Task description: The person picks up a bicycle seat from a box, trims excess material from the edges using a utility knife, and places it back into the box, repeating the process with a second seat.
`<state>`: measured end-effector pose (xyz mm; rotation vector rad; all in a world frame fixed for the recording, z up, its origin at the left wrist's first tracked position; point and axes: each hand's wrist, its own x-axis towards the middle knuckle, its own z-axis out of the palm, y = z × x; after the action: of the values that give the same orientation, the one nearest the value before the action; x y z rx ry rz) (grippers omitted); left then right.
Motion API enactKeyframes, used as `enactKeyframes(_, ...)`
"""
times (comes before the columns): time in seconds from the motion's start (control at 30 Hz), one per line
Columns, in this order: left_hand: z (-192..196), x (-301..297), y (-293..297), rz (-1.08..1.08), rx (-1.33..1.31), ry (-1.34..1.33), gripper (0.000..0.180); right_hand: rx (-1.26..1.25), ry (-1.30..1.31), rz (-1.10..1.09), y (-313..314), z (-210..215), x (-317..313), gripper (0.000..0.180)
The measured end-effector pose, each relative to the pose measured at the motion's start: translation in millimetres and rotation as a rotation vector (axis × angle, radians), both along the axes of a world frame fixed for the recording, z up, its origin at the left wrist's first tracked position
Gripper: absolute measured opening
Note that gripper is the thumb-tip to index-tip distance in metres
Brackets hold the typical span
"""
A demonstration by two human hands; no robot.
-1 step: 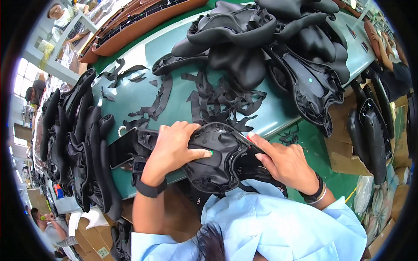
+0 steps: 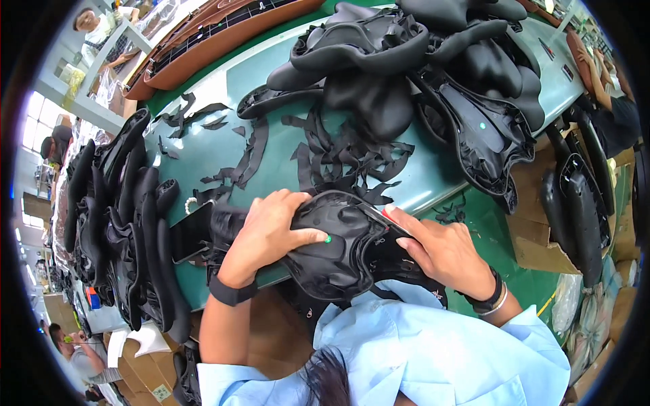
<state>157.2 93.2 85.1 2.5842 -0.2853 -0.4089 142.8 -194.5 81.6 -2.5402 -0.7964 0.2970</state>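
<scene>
A black padded seat, its moulded underside facing up and its cover gathered at the edges, lies before me at the table's near edge. My left hand is closed on its left part, thumb across the underside near a small green dot. At the seat's right rim my right hand is closed around a slim knife-like tool with a bit of red, mostly hidden by my fingers. Black offcut strips lie just beyond the seat.
Similar black seats stand in a row on the left and in a heap at the back. More seat parts rest in a cardboard box on the right. Brown upholstered pieces lie across the far side. Other people work nearby.
My left forearm has shifted slightly to the left. Both hands keep their places on the seat and tool.
</scene>
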Motion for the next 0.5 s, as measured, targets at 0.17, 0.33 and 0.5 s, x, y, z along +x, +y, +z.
enactKeyframes(0.17,13,-29,6,0.410,-0.349,0.067,0.060,0.601,-0.052,-0.076,-15,-20,9,0.049)
enactKeyframes(0.33,-22,-86,-5,0.813,-0.840,0.152,0.049,0.518,-0.068,0.053,-18,-35,13,0.050)
enactKeyframes(0.5,-35,-98,-7,0.890,-0.760,0.070,0.050,0.391,-0.119,0.133,-10,-39,31,0.050)
